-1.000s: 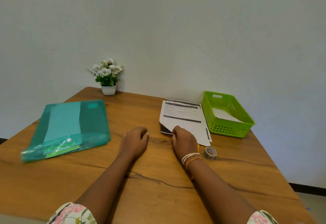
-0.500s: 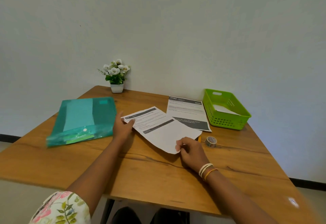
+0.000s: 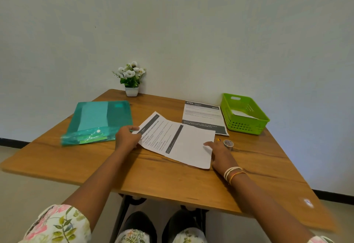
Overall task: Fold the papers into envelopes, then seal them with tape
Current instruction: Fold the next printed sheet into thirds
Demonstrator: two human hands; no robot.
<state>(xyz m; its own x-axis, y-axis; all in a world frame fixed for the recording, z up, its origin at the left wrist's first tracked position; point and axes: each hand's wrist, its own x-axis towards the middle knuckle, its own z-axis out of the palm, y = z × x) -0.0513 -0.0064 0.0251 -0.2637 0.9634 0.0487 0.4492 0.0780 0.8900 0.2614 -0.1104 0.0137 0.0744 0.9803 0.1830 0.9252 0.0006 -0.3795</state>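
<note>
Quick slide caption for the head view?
Both hands spread a printed sheet flat on the wooden table beside tape roll.

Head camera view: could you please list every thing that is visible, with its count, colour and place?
table: one, brown wood, against the wall
flower pot: one, white, white flowers, far edge
folder: one, teal plastic, left side
sheet: one, white, printed, centre, under both hands
second sheet: one, white with dark bands, beside the basket
basket: one, green, far right, white paper inside
tape roll: one, grey, right of the centre sheet
left hand: grips the sheet's left edge
right hand: rests on the sheet's right edge
</note>
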